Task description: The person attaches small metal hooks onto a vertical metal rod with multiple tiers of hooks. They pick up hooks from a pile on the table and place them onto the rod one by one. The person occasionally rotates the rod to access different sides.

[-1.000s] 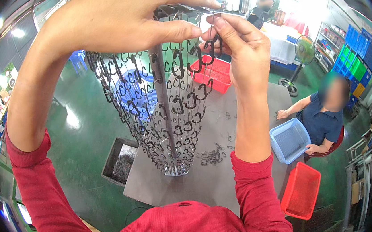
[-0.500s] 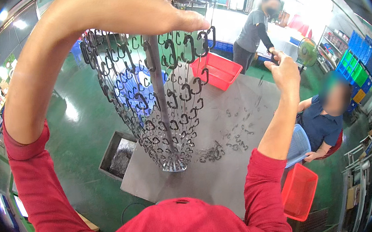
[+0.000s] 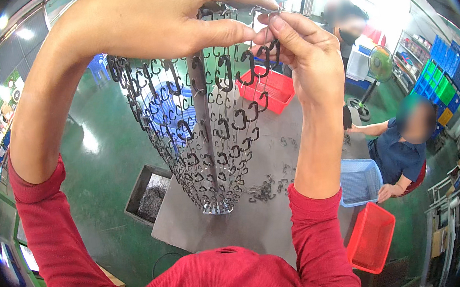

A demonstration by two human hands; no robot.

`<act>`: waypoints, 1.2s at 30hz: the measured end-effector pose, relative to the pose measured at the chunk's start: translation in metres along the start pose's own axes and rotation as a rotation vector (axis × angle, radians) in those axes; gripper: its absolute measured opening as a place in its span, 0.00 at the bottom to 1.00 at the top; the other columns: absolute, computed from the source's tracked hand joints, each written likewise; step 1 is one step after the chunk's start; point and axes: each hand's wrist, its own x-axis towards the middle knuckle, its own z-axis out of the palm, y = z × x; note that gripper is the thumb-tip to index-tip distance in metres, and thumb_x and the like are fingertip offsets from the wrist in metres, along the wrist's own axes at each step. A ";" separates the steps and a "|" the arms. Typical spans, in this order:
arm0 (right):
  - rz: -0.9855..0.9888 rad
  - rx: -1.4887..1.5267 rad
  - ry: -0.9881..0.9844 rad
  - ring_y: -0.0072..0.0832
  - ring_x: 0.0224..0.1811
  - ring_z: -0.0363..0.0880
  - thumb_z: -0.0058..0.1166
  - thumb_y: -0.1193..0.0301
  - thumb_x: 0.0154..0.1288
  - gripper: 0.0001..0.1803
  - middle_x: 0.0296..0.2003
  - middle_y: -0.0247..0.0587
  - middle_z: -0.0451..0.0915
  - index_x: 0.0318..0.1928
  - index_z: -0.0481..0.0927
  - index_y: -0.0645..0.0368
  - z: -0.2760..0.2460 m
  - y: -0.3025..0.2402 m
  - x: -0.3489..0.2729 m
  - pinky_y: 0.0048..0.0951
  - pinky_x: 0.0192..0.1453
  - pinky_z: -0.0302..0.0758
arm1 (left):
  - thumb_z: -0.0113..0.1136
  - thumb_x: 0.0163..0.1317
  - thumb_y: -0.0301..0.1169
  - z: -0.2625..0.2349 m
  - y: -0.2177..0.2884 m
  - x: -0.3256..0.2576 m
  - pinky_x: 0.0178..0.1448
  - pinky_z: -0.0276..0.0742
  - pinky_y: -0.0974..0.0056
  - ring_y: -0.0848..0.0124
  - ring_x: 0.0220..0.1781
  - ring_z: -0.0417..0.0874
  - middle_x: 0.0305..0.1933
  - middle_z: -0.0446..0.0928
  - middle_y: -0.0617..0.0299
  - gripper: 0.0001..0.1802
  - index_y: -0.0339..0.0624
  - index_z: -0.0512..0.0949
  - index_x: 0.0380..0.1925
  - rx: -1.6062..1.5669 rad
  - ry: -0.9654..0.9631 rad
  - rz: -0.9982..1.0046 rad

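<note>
A tall rack with a grey central pole stands on the grey table. Thin strands hang around it, bearing many black C-shaped clips, and its foot is a clear round base. My left hand reaches across the rack's top, thumb and forefinger apart; its other fingers are partly hidden at the upper edge. At the top right of the rack, my right hand pinches a thin wire between thumb and fingers. The left forefinger's tip is close to that wire's end.
Loose black clips lie right of the base. A red basket is at the table's far side. At right, a seated person is beside a blue basket and another red basket. A dark bin stands at left.
My right hand has come in from the right to the rack's top and closed on a wire. The rack has shifted slightly right. The standing person has moved right and leans lower.
</note>
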 end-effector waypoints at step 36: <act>-0.094 -0.028 0.095 0.22 0.26 0.78 0.52 0.73 0.61 0.10 0.26 0.40 0.80 0.39 0.78 0.68 -0.003 0.007 -0.003 0.19 0.32 0.75 | 0.50 0.61 0.38 0.006 -0.004 0.002 0.57 0.71 0.57 0.53 0.53 0.74 0.53 0.70 0.42 0.26 0.25 0.67 0.52 0.059 -0.005 0.011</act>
